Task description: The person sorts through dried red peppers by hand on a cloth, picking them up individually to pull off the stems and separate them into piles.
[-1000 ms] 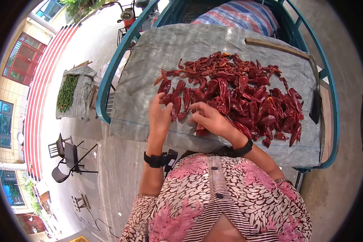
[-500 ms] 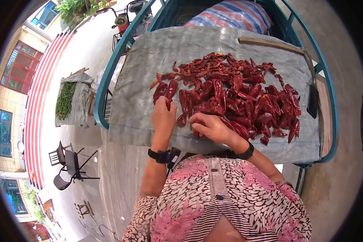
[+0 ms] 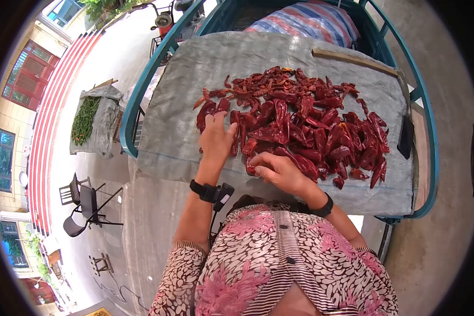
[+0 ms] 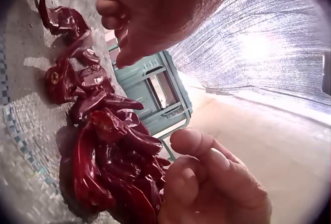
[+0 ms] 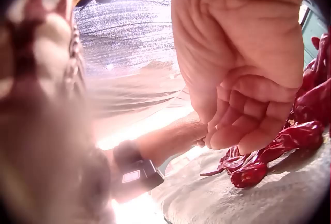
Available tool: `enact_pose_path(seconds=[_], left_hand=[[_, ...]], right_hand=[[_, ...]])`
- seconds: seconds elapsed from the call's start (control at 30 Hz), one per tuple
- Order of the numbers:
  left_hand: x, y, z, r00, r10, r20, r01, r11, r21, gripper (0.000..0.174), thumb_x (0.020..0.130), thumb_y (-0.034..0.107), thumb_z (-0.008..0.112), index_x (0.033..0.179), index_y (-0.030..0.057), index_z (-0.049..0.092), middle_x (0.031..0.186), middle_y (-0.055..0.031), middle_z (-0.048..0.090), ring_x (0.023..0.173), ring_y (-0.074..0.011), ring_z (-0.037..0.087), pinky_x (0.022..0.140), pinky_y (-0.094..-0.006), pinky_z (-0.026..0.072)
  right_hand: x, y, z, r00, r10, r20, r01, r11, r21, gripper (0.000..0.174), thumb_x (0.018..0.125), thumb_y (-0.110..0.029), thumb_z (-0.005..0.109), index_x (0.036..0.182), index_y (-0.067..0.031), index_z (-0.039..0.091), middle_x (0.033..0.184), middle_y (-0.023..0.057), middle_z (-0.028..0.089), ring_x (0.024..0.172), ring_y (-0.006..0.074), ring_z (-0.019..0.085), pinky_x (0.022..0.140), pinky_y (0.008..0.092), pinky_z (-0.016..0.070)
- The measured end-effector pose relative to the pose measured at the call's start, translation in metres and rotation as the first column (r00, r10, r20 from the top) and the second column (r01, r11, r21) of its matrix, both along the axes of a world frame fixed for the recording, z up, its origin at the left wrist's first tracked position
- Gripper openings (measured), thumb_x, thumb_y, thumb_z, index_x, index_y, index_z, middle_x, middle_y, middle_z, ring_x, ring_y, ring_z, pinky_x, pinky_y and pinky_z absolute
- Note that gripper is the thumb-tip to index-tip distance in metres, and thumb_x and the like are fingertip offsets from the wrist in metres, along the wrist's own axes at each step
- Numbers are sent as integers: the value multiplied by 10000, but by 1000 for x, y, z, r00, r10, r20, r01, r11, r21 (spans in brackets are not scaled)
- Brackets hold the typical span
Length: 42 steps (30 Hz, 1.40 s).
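Note:
Glossy dark red dried chili peppers (image 3: 305, 134) lie in a heap on a grey woven sheet (image 3: 187, 79). My left hand (image 3: 216, 142) reaches over the left end of the heap. Its fingertips overlap a couple of chilies (image 3: 205, 115) in the head view, with the thumb spread to the right. Loosely curled, my right hand (image 3: 282, 173) hovers at the heap's near edge, its fingertips close to a chili (image 3: 250, 166). Nothing shows between the right thumb and fingers (image 5: 253, 126) in the right wrist view. In the left wrist view, both hands appear beside the chilies (image 4: 114, 157).
A teal metal rail (image 3: 134, 126) frames the cart bed around the sheet. A wooden strip (image 3: 353, 60) and a dark phone (image 3: 405, 137) lie on it. Behind sits a striped bag (image 3: 310, 23). Green peppers (image 3: 84, 120) lie on a side stand, with chairs (image 3: 87, 205) nearby.
My left hand first came down on the leftmost chilies, fingers bunched, then its fingers straightened and the thumb spread. The right hand stayed near the heap's front edge and moved only slightly.

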State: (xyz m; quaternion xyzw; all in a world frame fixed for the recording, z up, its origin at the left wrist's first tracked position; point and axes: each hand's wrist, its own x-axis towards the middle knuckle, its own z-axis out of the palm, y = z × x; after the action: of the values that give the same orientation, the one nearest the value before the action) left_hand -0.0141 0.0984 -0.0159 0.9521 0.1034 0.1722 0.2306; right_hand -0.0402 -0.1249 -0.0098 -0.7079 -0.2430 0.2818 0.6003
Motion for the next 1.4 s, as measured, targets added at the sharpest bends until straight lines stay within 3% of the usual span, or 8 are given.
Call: enact_pose_path(seconds=[0.17, 0.43, 0.67, 0.77, 0.97, 1.07, 1.27, 1.4], left_hand=[[22, -9, -25, 991, -117, -64, 122, 990, 77, 537, 880, 283, 753, 1320, 71, 531, 1148, -194, 608, 957, -424, 672, 782, -506, 551], [36, 21, -35, 969, -245, -31, 240, 964, -118, 605, 840, 185, 801, 1368, 39, 543, 1015, -162, 622, 945, -343, 620, 846, -439, 502], [38, 32, -30, 946, -283, -155, 267, 957, -117, 375, 900, 204, 691, 1234, 42, 645, 1035, -213, 624, 950, -390, 636, 866, -446, 510], [25, 30, -10, 966, -254, -38, 250, 965, -83, 263, 919, 130, 685, 1162, 31, 669, 1003, -177, 617, 848, -295, 669, 781, -394, 536], [-4, 23, 31, 925, -373, 70, 319, 665, -675, 323, 983, 6, 643, 1300, 63, 626, 953, 0, 590, 744, -62, 612, 620, -234, 505], [-6, 25, 27, 854, -520, -4, 288, 480, -829, 396, 991, 36, 650, 1378, 74, 580, 967, 9, 604, 729, -64, 620, 620, -233, 514], [-4, 30, 25, 845, -520, -127, 186, 508, -841, 320, 989, 41, 654, 1305, 54, 603, 953, -2, 645, 708, -57, 631, 608, -224, 504], [6, 37, 21, 935, -351, -59, 230, 722, -653, 362, 947, 34, 694, 1298, 58, 607, 969, -27, 643, 688, -77, 628, 620, -246, 507]], right_hand=[[-9, -23, 5, 998, -25, 59, 29, 997, -69, 256, 991, -154, 616, 1205, -22, 660, 954, 91, 713, 838, 149, 667, 778, 313, 530], [-21, -39, 7, 983, -178, -44, 173, 981, -93, 256, 1000, -136, 621, 1230, -26, 644, 901, 45, 683, 753, 84, 605, 700, 267, 507], [-16, -17, 11, 980, -187, 73, 197, 969, -150, 248, 990, -125, 636, 1216, -26, 655, 888, 60, 690, 735, 92, 604, 694, 271, 506], [-12, -5, 16, 972, -225, 62, 232, 961, -149, 279, 991, -139, 640, 1244, -21, 637, 862, 68, 686, 703, 114, 609, 668, 287, 501], [2, 23, 33, 965, -250, 85, 263, 935, -239, 358, 999, -182, 632, 1310, -17, 567, 798, 85, 679, 652, 169, 636, 629, 315, 500], [3, 42, 17, 957, -271, 105, 289, 926, -244, 301, 1003, -183, 620, 1252, -20, 572, 755, 87, 670, 637, 181, 638, 624, 314, 501], [3, 50, 12, 942, -337, -3, 329, 923, -198, 163, 1003, -138, 604, 1125, -30, 603, 742, 77, 673, 663, 186, 669, 634, 326, 514], [0, 48, 6, 959, -282, 20, 281, 948, -150, 123, 1001, -118, 607, 1094, -40, 630, 767, 78, 681, 690, 171, 680, 644, 322, 520]])
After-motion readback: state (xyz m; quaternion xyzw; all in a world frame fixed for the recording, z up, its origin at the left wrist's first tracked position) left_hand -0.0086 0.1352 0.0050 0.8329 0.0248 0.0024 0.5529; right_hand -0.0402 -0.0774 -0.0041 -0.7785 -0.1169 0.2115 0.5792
